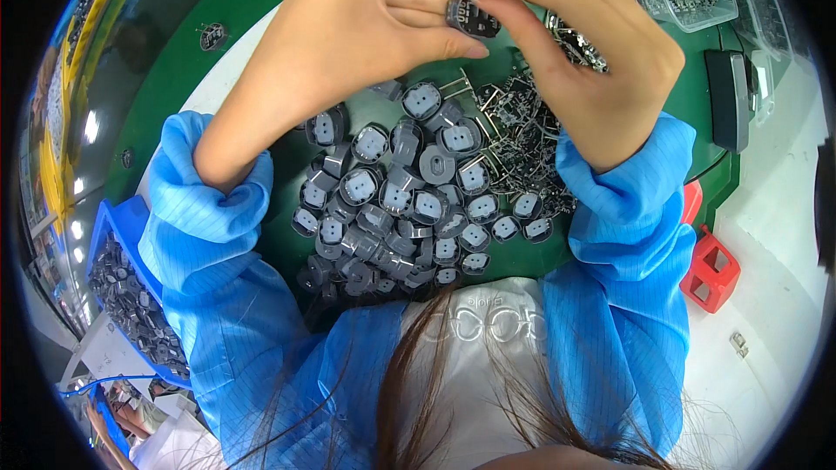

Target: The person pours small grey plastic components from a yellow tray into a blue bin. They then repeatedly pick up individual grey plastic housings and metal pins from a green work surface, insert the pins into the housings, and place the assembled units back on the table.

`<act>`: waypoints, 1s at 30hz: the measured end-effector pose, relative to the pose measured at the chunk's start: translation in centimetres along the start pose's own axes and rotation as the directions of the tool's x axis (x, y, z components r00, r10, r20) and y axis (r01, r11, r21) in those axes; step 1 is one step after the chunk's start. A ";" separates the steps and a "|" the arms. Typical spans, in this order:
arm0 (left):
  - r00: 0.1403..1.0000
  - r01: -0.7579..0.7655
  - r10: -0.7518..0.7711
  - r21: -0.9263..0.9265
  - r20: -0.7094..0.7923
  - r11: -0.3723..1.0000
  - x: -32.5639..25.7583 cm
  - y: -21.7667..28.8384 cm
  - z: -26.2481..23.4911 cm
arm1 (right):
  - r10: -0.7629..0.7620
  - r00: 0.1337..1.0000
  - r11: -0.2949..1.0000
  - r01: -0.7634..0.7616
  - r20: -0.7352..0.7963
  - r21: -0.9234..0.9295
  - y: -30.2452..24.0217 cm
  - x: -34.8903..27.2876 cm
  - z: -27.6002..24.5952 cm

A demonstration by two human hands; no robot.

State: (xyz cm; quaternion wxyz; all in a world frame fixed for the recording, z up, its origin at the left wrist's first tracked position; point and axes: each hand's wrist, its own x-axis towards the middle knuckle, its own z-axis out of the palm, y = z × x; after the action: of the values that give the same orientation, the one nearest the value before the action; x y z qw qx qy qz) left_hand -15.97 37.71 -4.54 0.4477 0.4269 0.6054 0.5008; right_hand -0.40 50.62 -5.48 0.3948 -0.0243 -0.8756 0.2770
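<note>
Above the far side of the green work surface (pixel 540 268), both hands meet at a small dark plastic housing (pixel 473 17) with a rounded shape and pale markings. My right hand (pixel 592 43) pinches it between thumb and forefinger. From the other side my left hand (pixel 357 26) cups it, with curled fingers behind it and the thumb just below. Under my hands lies a heap of dark grey housings (pixel 437 165), many showing pale grey insides. To its right, beside my right forearm, is a tangled pile of small metal-pinned components (pixel 522 135).
A blue bin (pixel 131 209) full of dark parts stands at the left. Clear tubs (pixel 727 0) of metal parts sit at the far right, near a black box-shaped device (pixel 726 100). A red plastic stool (pixel 712 271) is at right. Another person (pixel 174 444) shows at lower left.
</note>
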 end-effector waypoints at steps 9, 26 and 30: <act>0.990 0.025 -0.039 -0.108 -0.137 0.994 -0.3 0.8 1.2 | -0.136 0.990 0.986 0.131 -0.037 -0.106 1.5 -0.7 2.0; 0.956 0.010 0.136 0.489 -0.262 0.872 2.7 -2.9 -7.5 | 0.230 0.863 0.968 -0.250 0.450 -0.016 0.0 -0.9 -0.4; 0.897 0.022 0.359 0.838 -0.257 0.546 3.1 -4.6 -7.8 | 0.215 0.780 0.971 -0.237 0.588 -0.041 1.1 -1.9 -1.1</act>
State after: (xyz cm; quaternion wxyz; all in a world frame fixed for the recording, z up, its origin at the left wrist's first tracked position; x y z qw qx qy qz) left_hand -24.60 38.34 -8.71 0.0111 0.5313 0.8004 0.2772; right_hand 1.53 51.53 -6.75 0.0688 -0.0352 -0.9403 0.3315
